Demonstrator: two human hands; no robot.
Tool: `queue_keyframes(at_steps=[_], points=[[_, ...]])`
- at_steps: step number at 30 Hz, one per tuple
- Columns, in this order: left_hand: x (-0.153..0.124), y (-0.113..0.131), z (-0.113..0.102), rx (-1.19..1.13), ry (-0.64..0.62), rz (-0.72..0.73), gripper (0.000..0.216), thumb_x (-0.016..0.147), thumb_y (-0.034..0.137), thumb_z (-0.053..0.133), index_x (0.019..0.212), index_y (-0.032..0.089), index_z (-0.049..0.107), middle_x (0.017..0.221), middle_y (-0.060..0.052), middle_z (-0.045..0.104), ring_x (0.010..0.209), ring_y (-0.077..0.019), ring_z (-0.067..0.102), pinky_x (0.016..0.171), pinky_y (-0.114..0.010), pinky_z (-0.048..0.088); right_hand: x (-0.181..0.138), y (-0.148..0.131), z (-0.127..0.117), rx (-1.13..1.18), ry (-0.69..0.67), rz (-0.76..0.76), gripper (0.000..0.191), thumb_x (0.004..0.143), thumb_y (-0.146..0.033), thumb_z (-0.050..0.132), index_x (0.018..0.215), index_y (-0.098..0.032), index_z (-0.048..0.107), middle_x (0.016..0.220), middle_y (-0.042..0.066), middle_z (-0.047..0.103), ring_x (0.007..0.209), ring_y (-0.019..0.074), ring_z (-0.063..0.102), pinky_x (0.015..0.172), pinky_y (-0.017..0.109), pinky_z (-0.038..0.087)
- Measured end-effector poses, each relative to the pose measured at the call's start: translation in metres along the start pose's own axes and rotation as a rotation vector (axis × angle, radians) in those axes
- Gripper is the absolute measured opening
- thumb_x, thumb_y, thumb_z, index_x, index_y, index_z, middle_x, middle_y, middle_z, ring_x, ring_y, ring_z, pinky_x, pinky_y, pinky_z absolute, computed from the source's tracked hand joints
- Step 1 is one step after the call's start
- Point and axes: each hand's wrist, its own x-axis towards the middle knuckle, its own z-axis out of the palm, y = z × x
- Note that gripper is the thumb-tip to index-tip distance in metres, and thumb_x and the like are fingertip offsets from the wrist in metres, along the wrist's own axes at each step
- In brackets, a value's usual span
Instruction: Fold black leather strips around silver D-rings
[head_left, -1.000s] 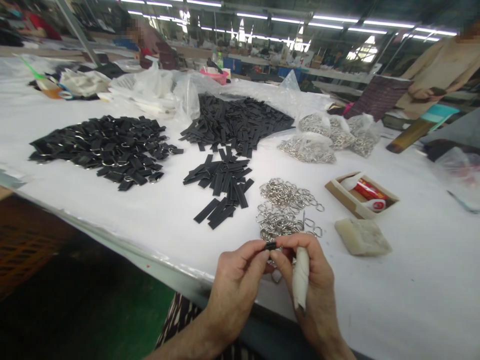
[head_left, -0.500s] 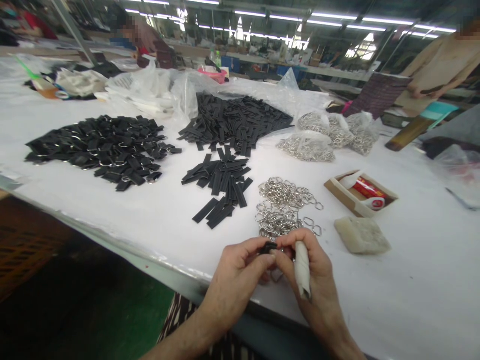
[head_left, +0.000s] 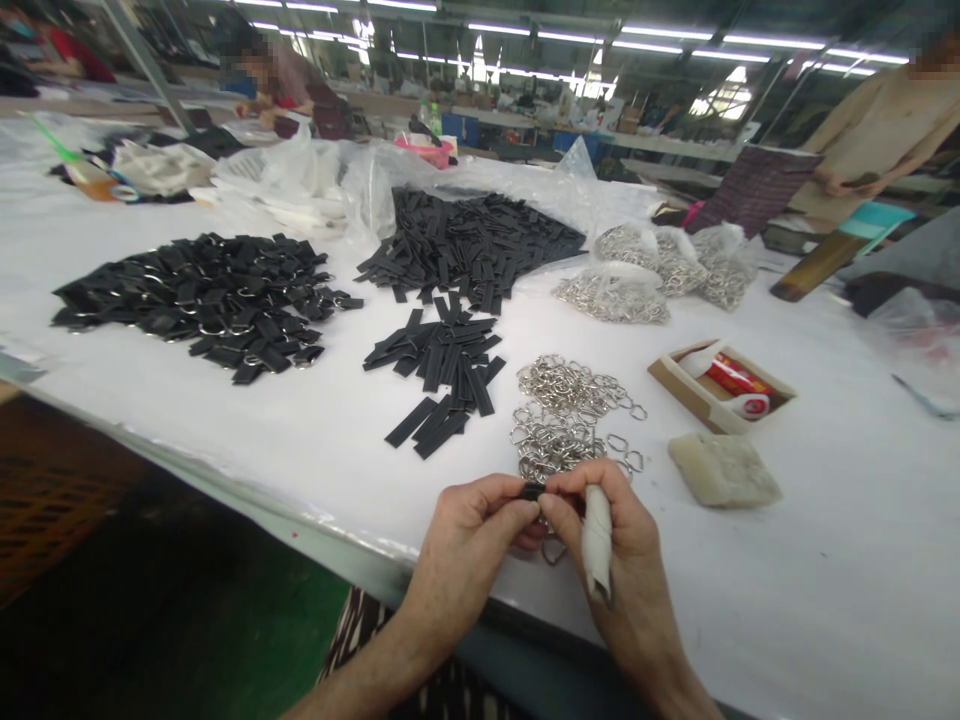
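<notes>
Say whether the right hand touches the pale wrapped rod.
Touching. The head view shows the pale wrapped rod held in the right hand, beside its thumb.

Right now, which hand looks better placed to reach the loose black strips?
Probably the left hand: it is nearer the loose black strips, whereas the right hand also holds a pale wrapped handle. Both hands pinch a small black piece, so neither is free.

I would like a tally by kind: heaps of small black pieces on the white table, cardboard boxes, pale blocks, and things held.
Heap of folded black pieces with metal rings: 1
Heaps of flat black strips: 2
Open tan cardboard box: 1
Pale wax-like block: 1
Small black piece between left hand and right hand: 1
Whitish wrapped handle in right hand: 1
Total: 7
</notes>
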Motion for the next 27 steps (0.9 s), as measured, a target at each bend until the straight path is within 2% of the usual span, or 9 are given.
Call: queue_keyframes(at_steps=[7,11,21,27], points=[[-0.0007,0.0022,0.0024,-0.123,-0.02,-0.071,0.014,0.076,0.021,0.062,0.08,0.011,0.071,0.064,-0.004,0.069,0.062,-0.0154,0.064,0.066,-0.026,0.053,0.0005,0.0025,0.0023,-0.021,0.002,-0.021,0.011,0.081,-0.025,0.06,0.078,-0.022,0.05,0.069,-0.003,0.053,0.061,0.0125,0.05,0.053,0.021,0.042],[-0.0008,0.0026,0.0028,-0.171,-0.019,-0.066,0.011,0.075,0.019,0.063,0.074,0.011,0.069,0.064,-0.004,0.07,0.06,-0.0141,0.065,0.064,-0.024,0.054,0.0008,0.0016,0.0026,-0.028,0.01,-0.037,0.01,0.081,-0.026,0.059,0.079,-0.022,0.05,0.07,-0.003,0.054,0.062,0.0128,0.051,0.054,0.021,0.043],[-0.0004,-0.0006,0.0019,-0.207,0.003,-0.065,0.011,0.075,0.021,0.066,0.069,0.012,0.066,0.061,-0.003,0.068,0.058,-0.0146,0.065,0.064,-0.025,0.055,-0.0001,-0.0045,0.0059,0.004,0.014,-0.021,0.012,0.081,-0.027,0.059,0.077,-0.021,0.049,0.066,-0.004,0.052,0.056,0.0122,0.049,0.05,0.021,0.042],[-0.0005,-0.001,0.0034,-0.124,-0.015,-0.04,0.013,0.079,0.023,0.061,0.075,0.011,0.066,0.067,-0.004,0.068,0.066,-0.0183,0.066,0.07,-0.032,0.055,-0.0003,-0.0011,0.0057,0.016,-0.006,0.012,0.013,0.083,-0.029,0.058,0.08,-0.021,0.048,0.067,-0.003,0.052,0.056,0.0126,0.049,0.049,0.022,0.042]])
